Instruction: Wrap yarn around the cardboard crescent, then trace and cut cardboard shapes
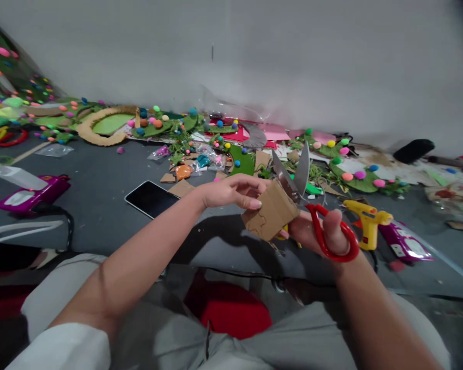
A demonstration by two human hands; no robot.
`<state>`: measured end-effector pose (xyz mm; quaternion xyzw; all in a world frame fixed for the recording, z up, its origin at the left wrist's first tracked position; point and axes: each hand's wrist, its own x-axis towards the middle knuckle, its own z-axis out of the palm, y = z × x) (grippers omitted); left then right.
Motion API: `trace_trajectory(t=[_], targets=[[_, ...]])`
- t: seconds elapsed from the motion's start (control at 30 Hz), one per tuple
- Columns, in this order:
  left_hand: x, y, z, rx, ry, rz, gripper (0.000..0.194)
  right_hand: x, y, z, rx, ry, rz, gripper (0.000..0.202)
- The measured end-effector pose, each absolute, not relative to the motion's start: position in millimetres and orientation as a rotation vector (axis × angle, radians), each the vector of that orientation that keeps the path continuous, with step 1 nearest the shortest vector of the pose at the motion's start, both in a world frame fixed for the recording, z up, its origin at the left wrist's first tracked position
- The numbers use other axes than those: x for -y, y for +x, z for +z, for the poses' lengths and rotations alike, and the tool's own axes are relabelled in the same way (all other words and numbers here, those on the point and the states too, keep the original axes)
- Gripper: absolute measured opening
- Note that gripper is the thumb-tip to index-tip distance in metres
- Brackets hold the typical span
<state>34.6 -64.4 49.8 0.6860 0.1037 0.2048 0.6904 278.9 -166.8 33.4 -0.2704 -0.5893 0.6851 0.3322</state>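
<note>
A small piece of brown cardboard with a curved line drawn on it is pinched between the thumb and fingers of my left hand. Scissors with a red handle are in my right hand, the thumb through the red loop. Their metal blades stand spread apart, pointing up and away, just behind the cardboard's right edge. Part of the other handle, yellow, shows below the cardboard. The fingers of my right hand are partly hidden behind the cardboard.
A phone lies left of my hands. A yellow glue gun stands beside a purple power strip at right; another purple strip is at left. Along the wall lie green felt shapes with pompoms, cardboard scraps and a curved cardboard piece.
</note>
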Motion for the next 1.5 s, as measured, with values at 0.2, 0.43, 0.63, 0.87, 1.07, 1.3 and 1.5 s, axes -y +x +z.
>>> trace_trajectory(t=[0.2, 0.43, 0.63, 0.87, 1.07, 1.3, 1.5], targets=[[69.7, 32.5, 48.5, -0.285, 1.55, 0.434, 0.03, 169.2, 282.5, 30.3, 1.451, -0.557, 1.871, 0.084], [71.1, 43.7, 49.2, -0.177, 1.545, 0.328, 0.042, 180.9, 268.4, 31.5, 1.461, -0.18, 1.979, 0.114], [71.3, 49.7, 54.9, -0.198, 1.6, 0.176, 0.04, 190.5, 278.9, 39.7, 1.401, -0.167, 2.03, 0.114], [76.9, 10.5, 58.6, -0.522, 1.707, 0.463, 0.043, 184.6, 287.1, 39.1, 1.322, -0.507, 1.897, 0.104], [95.2, -26.4, 45.3, -0.83, 1.968, 0.443, 0.033, 176.7, 271.7, 34.7, 1.304, -0.585, 1.85, 0.081], [124.9, 2.4, 33.8, -1.018, 2.232, 0.717, 0.025, 175.2, 254.9, 22.6, 1.299, -0.673, 1.89, 0.087], [145.0, 30.2, 49.7, -0.682, 2.435, 1.098, 0.011, 181.5, 238.7, 15.6, 1.247, -0.691, 2.006, 0.087]])
